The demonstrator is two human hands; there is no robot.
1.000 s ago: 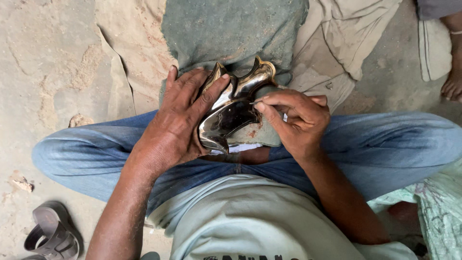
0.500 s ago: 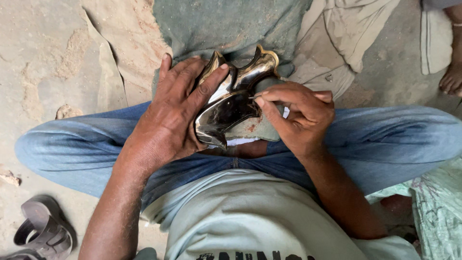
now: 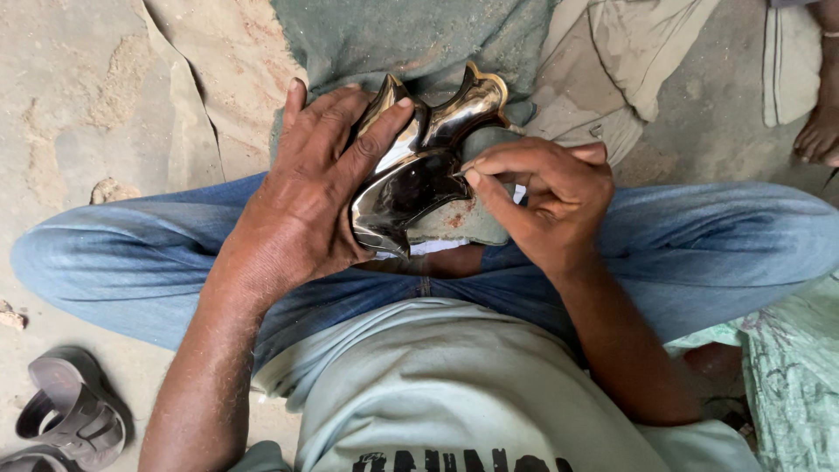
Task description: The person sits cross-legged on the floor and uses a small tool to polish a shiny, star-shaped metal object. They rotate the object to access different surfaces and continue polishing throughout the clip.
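An informal floor-level metalworking spot: bare dirt ground [image 3: 79, 105] (sandals [image 3: 74, 411] nearby), worn cloths [image 3: 638, 52].

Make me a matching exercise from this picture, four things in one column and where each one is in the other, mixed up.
1. left hand
2. right hand
3. sandal
4. bare foot

A. bottom left, on the ground
B. spread flat over the shiny metal piece
C. top right edge
D. fingertips pinched at the metal piece's right side

Pairs: 1-B, 2-D, 3-A, 4-C
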